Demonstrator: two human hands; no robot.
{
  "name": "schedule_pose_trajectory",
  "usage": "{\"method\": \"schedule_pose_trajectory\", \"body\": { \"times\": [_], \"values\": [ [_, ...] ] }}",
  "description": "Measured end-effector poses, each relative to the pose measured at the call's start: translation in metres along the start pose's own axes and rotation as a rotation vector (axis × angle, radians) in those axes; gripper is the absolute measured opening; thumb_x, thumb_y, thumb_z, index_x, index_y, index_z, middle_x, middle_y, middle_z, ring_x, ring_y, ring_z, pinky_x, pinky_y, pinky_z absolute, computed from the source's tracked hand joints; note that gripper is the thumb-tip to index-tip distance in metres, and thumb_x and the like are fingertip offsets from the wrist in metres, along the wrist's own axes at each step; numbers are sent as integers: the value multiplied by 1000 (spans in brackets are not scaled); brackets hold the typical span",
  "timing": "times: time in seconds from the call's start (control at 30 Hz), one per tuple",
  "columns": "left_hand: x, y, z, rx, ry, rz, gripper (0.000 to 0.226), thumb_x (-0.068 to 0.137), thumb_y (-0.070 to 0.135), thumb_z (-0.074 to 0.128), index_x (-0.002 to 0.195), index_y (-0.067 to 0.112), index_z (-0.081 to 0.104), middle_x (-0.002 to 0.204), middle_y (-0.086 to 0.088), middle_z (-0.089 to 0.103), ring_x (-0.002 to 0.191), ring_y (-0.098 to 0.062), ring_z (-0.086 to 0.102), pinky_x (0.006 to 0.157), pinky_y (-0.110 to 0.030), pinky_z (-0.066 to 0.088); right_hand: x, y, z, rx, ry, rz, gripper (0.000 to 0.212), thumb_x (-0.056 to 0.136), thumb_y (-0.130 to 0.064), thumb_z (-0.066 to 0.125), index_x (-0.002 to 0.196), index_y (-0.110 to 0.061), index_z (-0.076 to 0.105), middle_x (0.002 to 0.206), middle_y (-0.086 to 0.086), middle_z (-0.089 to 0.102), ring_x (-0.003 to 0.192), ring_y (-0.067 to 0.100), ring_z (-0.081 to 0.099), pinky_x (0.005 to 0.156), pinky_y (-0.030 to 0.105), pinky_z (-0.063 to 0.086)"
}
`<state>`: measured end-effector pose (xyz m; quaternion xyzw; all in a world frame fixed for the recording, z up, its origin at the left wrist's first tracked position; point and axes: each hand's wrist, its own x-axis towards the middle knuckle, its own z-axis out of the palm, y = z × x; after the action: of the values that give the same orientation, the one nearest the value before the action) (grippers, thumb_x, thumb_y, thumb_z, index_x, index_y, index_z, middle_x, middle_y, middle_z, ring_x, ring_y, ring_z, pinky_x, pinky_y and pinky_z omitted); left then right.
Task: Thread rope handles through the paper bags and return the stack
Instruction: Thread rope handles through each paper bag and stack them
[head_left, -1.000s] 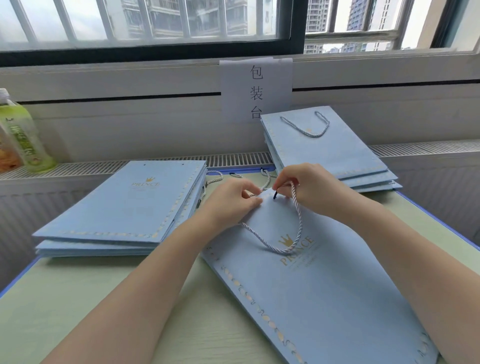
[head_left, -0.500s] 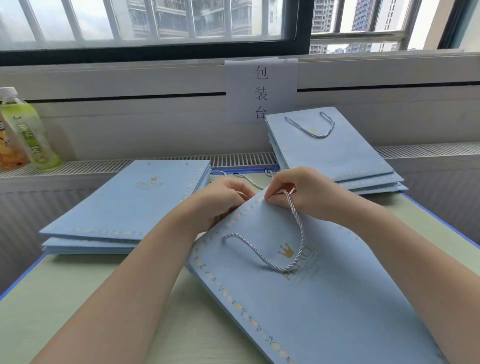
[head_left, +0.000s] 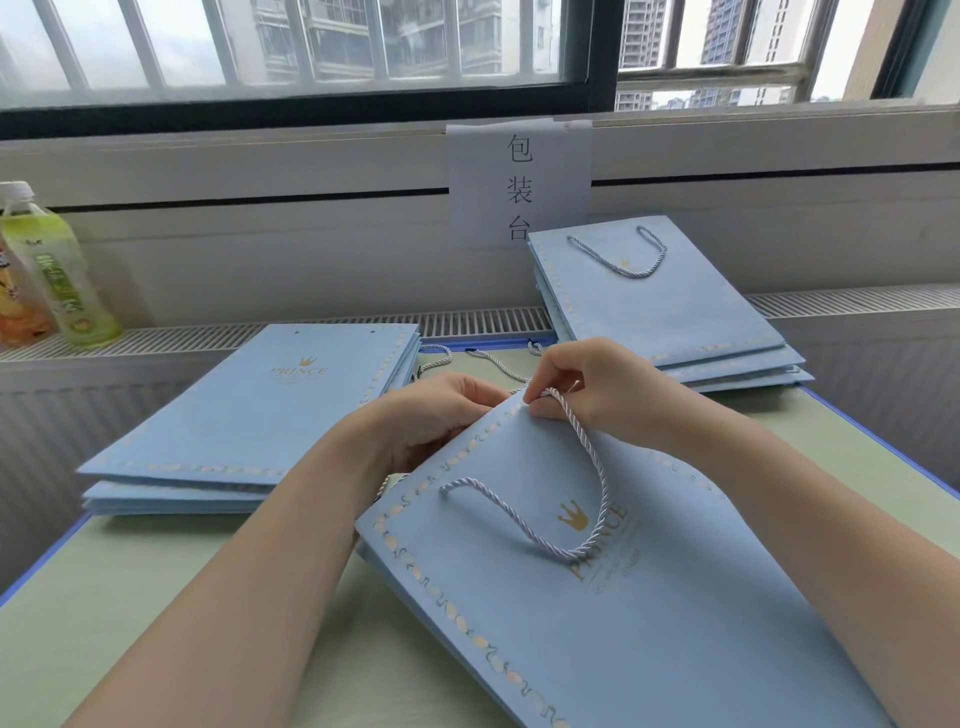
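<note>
Head view: pale green table (head_left: 156, 597) with blue edge below a barred window (head_left: 311, 47)

A green drink bottle (head_left: 57, 270) with a white cap stands upright on the slatted radiator ledge (head_left: 467, 322) at far left, just beside an orange packet (head_left: 18, 306) cut off by the frame edge. A white paper sign (head_left: 519, 182) with three black characters hangs below the barred window (head_left: 311, 47). The counter (head_left: 130, 597) is pale green with a blue edge.
</note>
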<state>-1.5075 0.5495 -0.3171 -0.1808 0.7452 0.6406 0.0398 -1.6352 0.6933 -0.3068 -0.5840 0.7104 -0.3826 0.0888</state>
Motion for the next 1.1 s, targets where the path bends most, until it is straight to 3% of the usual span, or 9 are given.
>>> {"method": "schedule_pose_trajectory", "body": {
  "times": [0.13, 0.3, 0.4, 0.5, 0.63, 0.77, 0.87, 0.97, 1.1],
  "values": [
    [-1, 1, 2, -10, -31, -4, 23, 91, 6, 58, 112, 6, 67, 98, -19, 65, 63, -19, 63, 56, -26, 53, -1, -4, 1, 39, -28, -21, 12, 80, -8, 71, 77, -19, 68, 68, -9, 64, 59, 1, 52, 64, 15, 42],
    [-7, 9, 5, 15, 4, -30, 28, 92, -4, 47, 112, 2, 65, 83, -11, 68, 57, -16, 63, 50, -23, 52, -1, -3, 0, 63, -16, 1, 6, 86, -17, 67, 80, -19, 64, 79, 4, 68, 70, 15, 58, 72, 32, 48],
    [-9, 12, 9, 12, 62, -36, 25, 92, -1, 48, 103, 8, 69, 82, -10, 69, 60, -18, 64, 54, -24, 54, -2, -4, -3, 133, 13, -11, 14, 88, -11, 63, 78, -21, 61, 73, 0, 64, 67, 10, 55, 69, 28, 46],
    [-11, 14, 12, 109, 167, -10, 23, 96, 22, 53, 82, 11, 68, 71, -6, 66, 51, -12, 61, 50, -19, 49, -3, -7, -5, 273, 68, -16, 11, 89, -4, 60, 83, -14, 60, 67, -3, 58, 61, 7, 52, 63, 18, 45],
    [-13, 14, 4, 105, 108, 55, 45, 85, 49, 53, 92, 7, 69, 85, -11, 69, 69, -21, 63, 64, -28, 50, -2, -11, -9, 445, 222, -30, 11, 90, -3, 58, 84, -12, 60, 62, -6, 54, 56, 4, 49, 57, 14, 41],
    [-20, 13, -1, 123, -18, 108, 24, 82, 34, 62, 87, 14, 73, 90, -7, 70, 74, -18, 65, 70, -29, 52, -1, -8, -18, 548, 365, -8, 16, 91, -2, 56, 84, -15, 63, 59, -11, 57, 60, 8, 49, 62, 18, 43],
    [-22, 13, -5, 56, 128, 146, 13, 90, 25, 59, 79, 20, 64, 69, 9, 69, 61, -7, 65, 58, -19, 52, -1, -5, -23, 547, 409, -5, 22, 80, -2, 51, 82, -20, 63, 73, -8, 60, 69, 9, 53, 68, 21, 44],
    [-23, 16, -13, -14, 165, 201, 15, 90, 19, 58, 76, 19, 53, 62, 5, 60, 52, -10, 57, 47, -18, 46, -2, -5, -24, 388, 534, -37, 29, 68, -4, 36, 80, -23, 55, 80, -5, 56, 70, 8, 52, 69, 24, 43],
    [-18, 20, -26, -6, 260, 276, 16, 89, 5, 58, 78, 15, 51, 63, 2, 61, 50, -6, 58, 48, -14, 46, -1, -7, -20, 168, 514, -104, 39, 81, 9, 37, 81, -26, 53, 81, -8, 57, 71, 19, 52, 68, 29, 44]
  ]
}}
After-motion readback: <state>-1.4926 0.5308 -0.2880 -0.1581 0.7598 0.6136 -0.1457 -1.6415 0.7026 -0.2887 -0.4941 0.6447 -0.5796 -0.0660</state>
